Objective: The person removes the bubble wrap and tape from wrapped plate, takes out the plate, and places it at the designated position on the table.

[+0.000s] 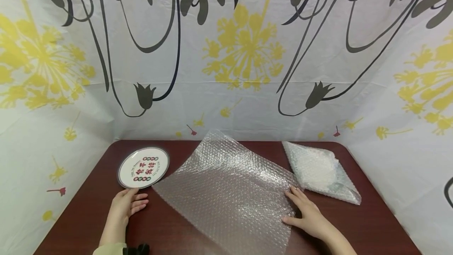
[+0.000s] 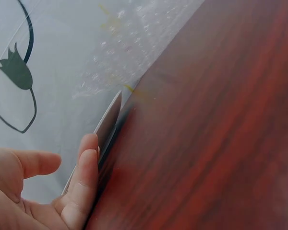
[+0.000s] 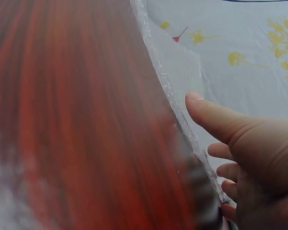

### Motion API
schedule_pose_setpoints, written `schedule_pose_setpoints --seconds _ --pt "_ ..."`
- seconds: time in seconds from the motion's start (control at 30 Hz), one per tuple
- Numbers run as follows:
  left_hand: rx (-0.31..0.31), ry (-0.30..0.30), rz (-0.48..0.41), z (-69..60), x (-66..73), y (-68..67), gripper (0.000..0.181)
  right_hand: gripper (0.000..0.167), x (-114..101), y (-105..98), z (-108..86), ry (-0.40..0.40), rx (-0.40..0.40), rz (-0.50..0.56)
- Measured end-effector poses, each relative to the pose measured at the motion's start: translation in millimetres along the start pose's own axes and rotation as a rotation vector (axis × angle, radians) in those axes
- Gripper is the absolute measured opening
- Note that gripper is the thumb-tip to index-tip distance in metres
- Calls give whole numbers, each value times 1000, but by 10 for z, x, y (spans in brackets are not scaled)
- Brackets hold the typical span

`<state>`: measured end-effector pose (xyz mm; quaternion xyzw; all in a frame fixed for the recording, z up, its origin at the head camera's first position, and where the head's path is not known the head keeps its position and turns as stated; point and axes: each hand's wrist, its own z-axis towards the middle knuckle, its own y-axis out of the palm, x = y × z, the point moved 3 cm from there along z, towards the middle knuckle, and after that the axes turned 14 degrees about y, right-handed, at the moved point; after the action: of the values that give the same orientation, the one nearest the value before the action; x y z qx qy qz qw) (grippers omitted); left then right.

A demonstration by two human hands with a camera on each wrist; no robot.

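A round white plate [image 1: 143, 167] with red characters and a dark rim lies at the table's left. My left hand [image 1: 126, 207] is at its near edge, fingers relaxed; in the left wrist view the fingers of the left hand [image 2: 72, 187] are beside the plate's edge [image 2: 109, 120]. Whether they touch it I cannot tell. A large sheet of bubble wrap [image 1: 230, 192] lies spread across the middle, one corner pointing to the back. On its right edge rests my right hand [image 1: 309, 215], fingers spread; the right wrist view shows this hand [image 3: 259, 158] along the wrap's thin edge [image 3: 165, 86].
A flat bubble-wrapped packet [image 1: 320, 170] lies at the back right, close to the sheet's right corner. The dark red table [image 1: 368, 223] has rounded back corners. Patterned white cloth [image 1: 226, 109] hangs behind it and at both sides.
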<state>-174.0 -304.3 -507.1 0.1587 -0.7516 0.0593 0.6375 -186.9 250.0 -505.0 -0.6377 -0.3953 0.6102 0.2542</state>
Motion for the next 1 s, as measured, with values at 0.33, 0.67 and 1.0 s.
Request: schedule_pose_setpoints --seconds 0.33,0.67,1.0 --pt "-38 -5 99 -106 -4 54 47 78 18 -69 -25 -38 -1 86" --pt "10 73 274 -247 137 217 33 67 -11 -223 -82 -87 111 77" --pt "2 234 353 -365 319 582 21 52 1 -395 -113 -87 223 85"
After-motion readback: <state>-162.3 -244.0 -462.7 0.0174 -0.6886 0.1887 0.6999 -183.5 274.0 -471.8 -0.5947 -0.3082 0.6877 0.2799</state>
